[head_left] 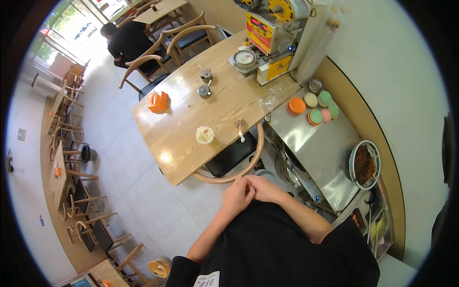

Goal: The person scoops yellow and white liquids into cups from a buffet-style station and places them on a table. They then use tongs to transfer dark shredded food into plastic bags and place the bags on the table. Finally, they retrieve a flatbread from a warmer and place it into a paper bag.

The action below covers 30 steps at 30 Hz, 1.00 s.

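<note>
Your left hand and right hand meet at the chair backrest, fingers curled against each other; can't tell if anything's pinched between. Lidded tub and knotted bag sit on the near side of the table, probably for easy reach. Chair is in the way, between you and them. Sealing machine at the far right end; steel counter to your right carries a food bowl.
</note>
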### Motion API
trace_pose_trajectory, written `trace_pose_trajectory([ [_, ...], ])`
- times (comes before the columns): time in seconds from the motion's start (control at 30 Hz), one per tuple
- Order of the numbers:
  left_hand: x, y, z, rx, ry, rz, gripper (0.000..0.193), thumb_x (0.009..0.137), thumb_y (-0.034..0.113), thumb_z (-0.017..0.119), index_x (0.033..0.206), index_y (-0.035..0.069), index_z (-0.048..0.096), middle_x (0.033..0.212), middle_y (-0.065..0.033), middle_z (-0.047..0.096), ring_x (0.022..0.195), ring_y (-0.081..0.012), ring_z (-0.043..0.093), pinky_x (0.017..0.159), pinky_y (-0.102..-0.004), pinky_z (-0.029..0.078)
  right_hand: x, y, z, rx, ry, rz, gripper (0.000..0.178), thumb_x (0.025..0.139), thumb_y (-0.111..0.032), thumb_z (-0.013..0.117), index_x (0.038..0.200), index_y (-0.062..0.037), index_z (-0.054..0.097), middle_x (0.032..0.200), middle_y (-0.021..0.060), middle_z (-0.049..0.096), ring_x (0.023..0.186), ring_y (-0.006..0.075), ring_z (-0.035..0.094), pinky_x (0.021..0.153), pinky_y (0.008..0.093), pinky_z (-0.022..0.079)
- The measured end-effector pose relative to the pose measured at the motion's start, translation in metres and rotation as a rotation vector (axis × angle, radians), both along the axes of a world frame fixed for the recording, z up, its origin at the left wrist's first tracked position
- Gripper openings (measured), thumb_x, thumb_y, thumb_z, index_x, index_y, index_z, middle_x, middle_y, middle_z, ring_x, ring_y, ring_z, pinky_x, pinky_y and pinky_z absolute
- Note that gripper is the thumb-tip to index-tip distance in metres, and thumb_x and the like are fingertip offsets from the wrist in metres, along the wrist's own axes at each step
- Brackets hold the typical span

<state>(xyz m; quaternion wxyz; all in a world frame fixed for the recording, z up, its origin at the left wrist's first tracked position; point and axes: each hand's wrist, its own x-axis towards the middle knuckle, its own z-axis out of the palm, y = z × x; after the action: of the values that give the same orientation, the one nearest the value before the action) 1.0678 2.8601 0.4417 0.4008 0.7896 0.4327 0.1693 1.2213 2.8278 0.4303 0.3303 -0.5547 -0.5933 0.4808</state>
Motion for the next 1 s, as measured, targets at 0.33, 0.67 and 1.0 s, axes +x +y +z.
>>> trace_pose_trajectory([
  [0.33,0.045,0.117,-0.012,0.022,-0.206,0.453,0.013,0.089,0.016,0.067,0.09,0.004,0.062,0.083,-0.0151,0.06,0.071,-0.0311,0.063,0.063,-0.0391,0.05,0.059,0.194,-0.092,0.343,-0.318,-0.082,0.023,0.085,-0.002,0.055,0.106,-0.0019,0.064,0.105,0.0198,0.065,0.099,0.0386,0.062,0.085,0.0427,0.05],
  [0.67,0.08,0.111,-0.023,-0.155,-0.014,0.58,0.021,0.086,0.02,0.064,0.1,0.005,0.058,0.094,-0.0146,0.06,0.089,-0.0345,0.062,0.074,-0.0446,0.051,0.135,0.276,-0.165,0.288,-0.71,0.581,0.083,0.068,-0.019,0.084,0.139,-0.0069,0.043,0.149,0.0251,0.033,0.133,0.0484,0.035,0.108,0.0519,0.036],
  [1.0,0.072,0.092,-0.041,-0.4,0.189,0.665,0.024,0.086,0.022,0.061,0.101,0.004,0.063,0.098,-0.0186,0.065,0.093,-0.0362,0.064,0.079,-0.0457,0.051,0.139,0.306,-0.229,0.471,-0.591,0.517,0.051,0.069,-0.014,0.083,0.112,-0.0039,0.058,0.133,0.0214,0.05,0.121,0.0425,0.047,0.098,0.0497,0.044],
])
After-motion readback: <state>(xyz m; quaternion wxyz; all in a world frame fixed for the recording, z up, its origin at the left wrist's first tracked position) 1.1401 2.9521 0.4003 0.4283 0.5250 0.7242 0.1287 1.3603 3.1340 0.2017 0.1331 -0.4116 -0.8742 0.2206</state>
